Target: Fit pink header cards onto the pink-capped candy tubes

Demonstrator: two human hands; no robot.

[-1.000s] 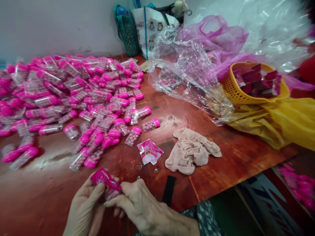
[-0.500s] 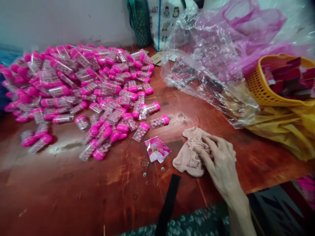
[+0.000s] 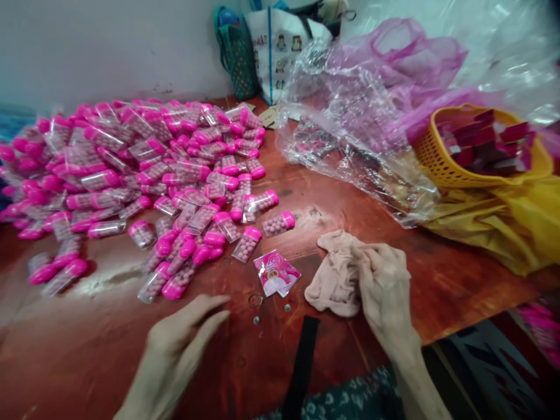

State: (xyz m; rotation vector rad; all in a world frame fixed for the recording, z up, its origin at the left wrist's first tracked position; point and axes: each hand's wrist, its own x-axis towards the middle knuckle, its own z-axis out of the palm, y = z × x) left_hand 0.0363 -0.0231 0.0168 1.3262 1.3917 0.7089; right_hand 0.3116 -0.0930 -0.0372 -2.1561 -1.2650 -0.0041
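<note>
My right hand (image 3: 385,280) is at the right side of a crumpled, pinkish-beige cloth (image 3: 335,277) lying on the table. Its thumb and fingers are pinched together on the cloth's edge, and they cover part of it. Over the lower left of the table reaches my left hand (image 3: 181,332), thumb and fingers apart, holding nothing. Between the hands lie small pink printed packets (image 3: 276,272), partly overlapping. Beyond them, a clear tube of pink beads with a bright pink cap (image 3: 279,223) rests on its side.
A large heap of similar capped tubes (image 3: 144,146) fills the table's left and back. On the right are crumpled clear plastic (image 3: 350,134), a yellow basket (image 3: 472,178) of dark red pieces and a yellow bag (image 3: 490,224). A black strap (image 3: 303,361) crosses the front edge.
My left hand has come into view from below. My right hand's fingers have closed from resting on the cloth to a pinch. The whole view has shifted slightly.
</note>
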